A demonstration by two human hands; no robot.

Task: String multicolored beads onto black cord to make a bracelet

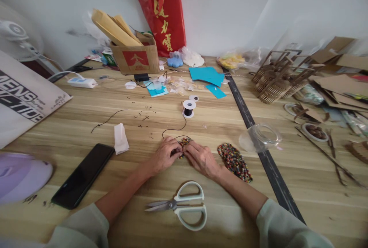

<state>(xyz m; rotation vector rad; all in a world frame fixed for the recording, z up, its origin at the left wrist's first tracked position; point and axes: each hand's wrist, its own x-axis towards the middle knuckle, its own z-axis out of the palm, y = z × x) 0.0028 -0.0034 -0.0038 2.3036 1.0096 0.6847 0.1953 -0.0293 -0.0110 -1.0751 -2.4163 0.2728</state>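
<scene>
My left hand [168, 153] and my right hand [201, 158] meet over a small bundle of multicoloured bead strands [184, 141] on the table. Both have their fingers closed on the beads, which they partly cover. A thin black cord [176, 129] curves from the beads to a white spool [188, 109] wound with black cord. Right of my right hand lies a larger heap of beaded strands [234, 160]. Between my forearms rests a pair of scissors [176, 205] with pale handles, blades pointing left.
A phone [83, 175] and a folded white paper [121, 138] lie to the left. Right of the beads are a clear plastic container [260, 137] and a dark strip [247, 110] along the table. A cardboard box [135, 58], red bag [165, 14] and small baskets [276, 79] stand behind.
</scene>
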